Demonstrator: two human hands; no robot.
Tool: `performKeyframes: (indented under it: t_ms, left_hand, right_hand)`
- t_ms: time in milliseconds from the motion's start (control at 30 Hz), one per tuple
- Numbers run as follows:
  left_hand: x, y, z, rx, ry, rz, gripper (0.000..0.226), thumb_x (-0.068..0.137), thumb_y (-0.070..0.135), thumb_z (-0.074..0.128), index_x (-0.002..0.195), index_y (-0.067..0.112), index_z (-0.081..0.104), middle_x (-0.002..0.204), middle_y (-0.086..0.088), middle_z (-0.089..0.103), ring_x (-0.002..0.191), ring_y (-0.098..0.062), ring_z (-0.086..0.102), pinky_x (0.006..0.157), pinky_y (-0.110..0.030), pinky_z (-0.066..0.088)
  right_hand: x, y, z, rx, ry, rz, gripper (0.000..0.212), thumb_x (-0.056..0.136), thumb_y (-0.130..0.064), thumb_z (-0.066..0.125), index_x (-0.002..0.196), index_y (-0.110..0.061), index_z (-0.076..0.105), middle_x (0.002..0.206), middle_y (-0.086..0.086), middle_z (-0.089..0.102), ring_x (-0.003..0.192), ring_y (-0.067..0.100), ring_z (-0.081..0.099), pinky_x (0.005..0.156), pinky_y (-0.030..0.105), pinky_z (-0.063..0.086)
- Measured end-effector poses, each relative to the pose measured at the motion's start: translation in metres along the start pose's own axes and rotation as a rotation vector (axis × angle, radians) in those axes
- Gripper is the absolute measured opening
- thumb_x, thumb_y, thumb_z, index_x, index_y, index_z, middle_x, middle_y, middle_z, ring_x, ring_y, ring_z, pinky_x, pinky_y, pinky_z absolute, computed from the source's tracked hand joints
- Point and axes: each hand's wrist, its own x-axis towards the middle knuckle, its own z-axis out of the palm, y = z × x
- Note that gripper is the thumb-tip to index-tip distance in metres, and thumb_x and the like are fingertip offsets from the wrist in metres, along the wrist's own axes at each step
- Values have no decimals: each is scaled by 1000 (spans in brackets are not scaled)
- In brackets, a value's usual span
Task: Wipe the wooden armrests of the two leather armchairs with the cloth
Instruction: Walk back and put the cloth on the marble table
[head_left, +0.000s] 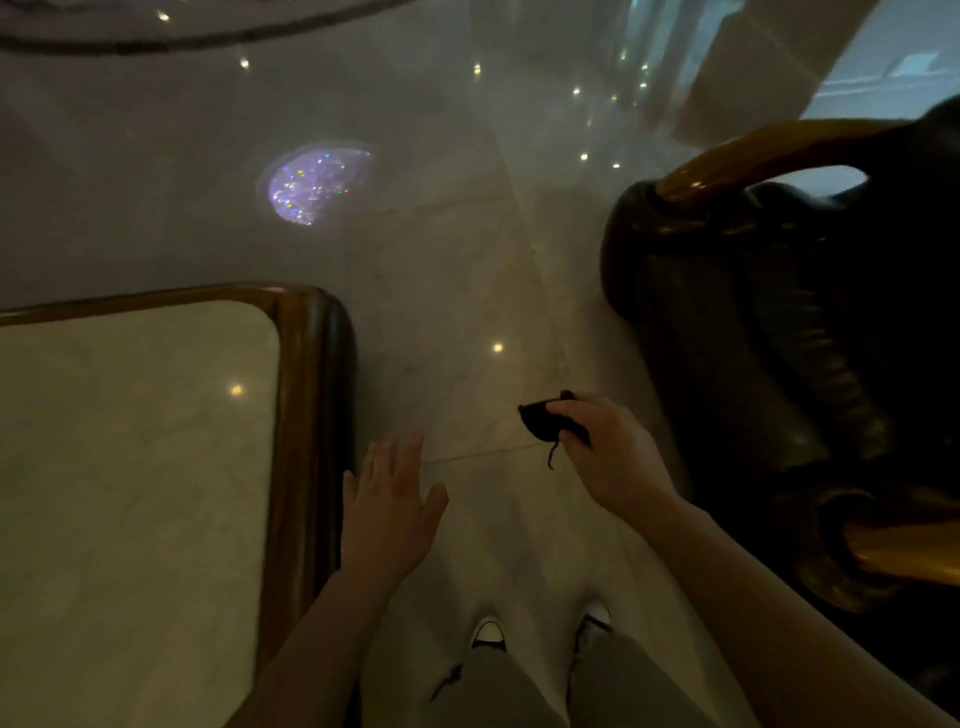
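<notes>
A dark leather armchair stands at the right. Its far wooden armrest curves along the top, and its near wooden armrest shows at the right edge. My right hand is shut on a small dark cloth, held over the floor just left of the armchair and apart from both armrests. My left hand hovers open with fingers spread, beside the table's edge. Only one armchair is in view.
A marble-topped table with a rounded wooden rim fills the lower left. Glossy marble floor runs between table and chair, reflecting ceiling lights and a chandelier. My legs and shoes are at the bottom centre.
</notes>
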Motion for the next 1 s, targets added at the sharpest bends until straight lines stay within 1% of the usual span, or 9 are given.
performKeyframes:
  t_ms: [67, 167, 267, 333, 433, 600, 767, 900, 1000]
  left_hand:
    - [1, -17, -4, -5, 14, -54, 69, 96, 46, 46, 155, 28, 15, 161, -9, 22, 149, -26, 16, 117, -58, 17]
    - [6, -37, -10, -2, 35, -171, 71, 96, 50, 43, 156, 31, 10, 163, -7, 18, 150, -26, 13, 118, -56, 13]
    - [12, -57, -13, 9, 52, -285, 74, 96, 54, 40, 156, 32, 4, 164, -5, 14, 151, -25, 10, 119, -55, 10]
    - [16, -68, -15, 0, 76, -358, 73, 96, 56, 36, 156, 32, 3, 164, -5, 14, 151, -24, 11, 119, -55, 9]
    - [20, -80, -18, -1, 99, -463, 72, 95, 59, 27, 157, 32, -1, 165, -2, 11, 151, -23, 8, 120, -55, 8]
    - [14, -96, -21, -21, 127, -658, 69, 98, 56, 27, 156, 34, -3, 166, -1, 5, 152, -23, 1, 120, -53, 4]
    - [-7, -113, -22, -35, 151, -816, 68, 98, 56, 27, 156, 34, -1, 166, -1, 3, 152, -24, -1, 121, -53, 5]
    - [-29, -134, -20, -73, 185, -913, 68, 98, 55, 29, 156, 34, 1, 166, -2, 6, 152, -26, 1, 121, -53, 7]
    - [-42, -156, -18, -84, 183, -963, 68, 98, 55, 30, 156, 34, 1, 166, -1, 6, 152, -26, 1, 121, -52, 6]
  right_hand:
    - [16, -14, 14, 16, -50, -50, 35, 93, -12, 57, 127, -20, 64, 128, 0, 61, 111, 18, 58, 92, 23, 43]
    - [43, -33, 34, 22, -128, -145, 34, 91, -9, 59, 124, -17, 66, 123, 2, 64, 105, 17, 60, 82, 12, 38]
    - [77, -53, 53, 28, -214, -225, 35, 90, -5, 59, 122, -16, 67, 121, 4, 64, 105, 21, 61, 88, 28, 49]
    - [99, -66, 67, 26, -267, -287, 35, 90, -6, 58, 122, -17, 67, 122, 4, 63, 106, 21, 60, 92, 36, 51]
    - [129, -86, 87, -49, -355, -415, 35, 91, -12, 57, 124, -22, 65, 123, 0, 63, 106, 18, 58, 88, 28, 48]
    - [163, -124, 120, -137, -541, -582, 37, 94, -19, 55, 130, -27, 61, 128, -2, 59, 113, 19, 53, 95, 36, 47]
    - [167, -156, 162, -147, -674, -708, 37, 93, -22, 59, 130, -28, 60, 131, 0, 57, 119, 21, 51, 93, 27, 37]
    - [153, -181, 193, -157, -790, -764, 38, 96, -26, 57, 133, -31, 56, 140, 0, 51, 126, 23, 48, 100, 36, 40]
    - [144, -205, 216, -184, -841, -799, 39, 96, -24, 57, 134, -30, 55, 143, 0, 48, 131, 24, 43, 103, 37, 38]
